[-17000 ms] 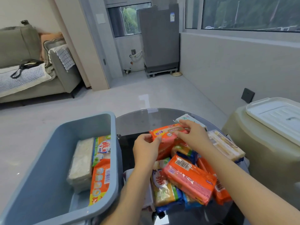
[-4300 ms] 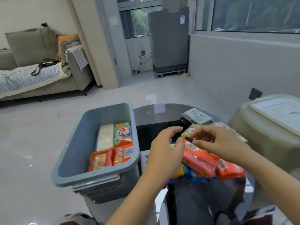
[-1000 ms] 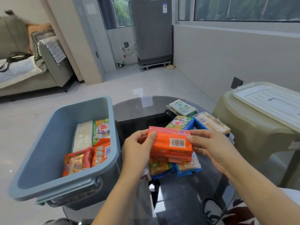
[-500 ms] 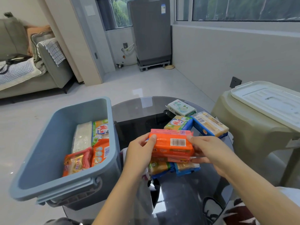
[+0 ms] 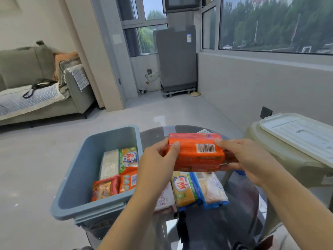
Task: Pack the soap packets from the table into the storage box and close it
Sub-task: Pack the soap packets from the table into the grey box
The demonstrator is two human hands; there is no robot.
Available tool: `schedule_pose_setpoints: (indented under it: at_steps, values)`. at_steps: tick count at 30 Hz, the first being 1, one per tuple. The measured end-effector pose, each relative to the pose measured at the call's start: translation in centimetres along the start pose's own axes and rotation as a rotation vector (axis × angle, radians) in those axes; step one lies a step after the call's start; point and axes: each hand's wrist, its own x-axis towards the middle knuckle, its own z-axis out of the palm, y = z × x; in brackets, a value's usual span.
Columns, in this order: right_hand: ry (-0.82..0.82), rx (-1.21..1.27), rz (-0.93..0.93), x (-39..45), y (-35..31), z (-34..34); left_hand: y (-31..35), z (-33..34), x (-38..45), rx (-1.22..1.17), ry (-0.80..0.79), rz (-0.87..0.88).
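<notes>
Gripping from both ends, the left hand (image 5: 158, 160) and the right hand (image 5: 246, 159) hold a stack of orange soap packets (image 5: 195, 152) above the glass table (image 5: 216, 222), a barcode facing up. The left thumb is laid over the near left corner; the right thumb is pressed on the top right edge, with fingers curled beneath. The stack is carried just right of the blue storage box (image 5: 79, 179), level with its rim.

Inside the box, along its right side: a pale packet (image 5: 109, 166), a green-and-white packet (image 5: 128, 157), an orange packet (image 5: 128, 180) and a red-orange packet (image 5: 104, 189).

On the table, under the held stack: a yellow-green packet (image 5: 182, 189) and a blue-edged clear packet (image 5: 210, 189), side by side and touching. A white packet (image 5: 164, 201) is partly hidden by the left forearm.

A white lid (image 5: 299, 134) is seen resting on a beige bin (image 5: 281, 157) to the right.
</notes>
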Motion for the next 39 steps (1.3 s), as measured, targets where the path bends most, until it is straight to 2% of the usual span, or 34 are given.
schedule_pose_setpoints:
  at_steps: [6,11,22,28,34,39]
  values:
    - [-0.046,0.039,-0.029,0.8,-2.9,3.8,1.6,-4.6,1.5,0.006,0.027,0.023]
    - [-0.056,0.086,-0.005,2.6,-3.9,8.6,1.3,-9.0,3.4,-0.016,0.107,-0.093]
    - [-0.148,-0.066,0.025,6.5,-4.9,16.8,-1.3,-14.7,4.9,0.001,0.202,-0.228]
    - [-0.212,-0.433,-0.111,9.1,-6.4,18.8,-3.5,-15.1,4.8,-0.114,0.219,-0.367]
    - [-0.432,-0.835,-0.200,12.1,-8.7,20.8,-5.4,-14.5,4.9,-0.368,0.201,-0.626]
    - [-0.600,-1.050,-0.207,14.1,-8.5,22.9,-6.9,-14.1,5.5,-0.363,0.166,-0.759]
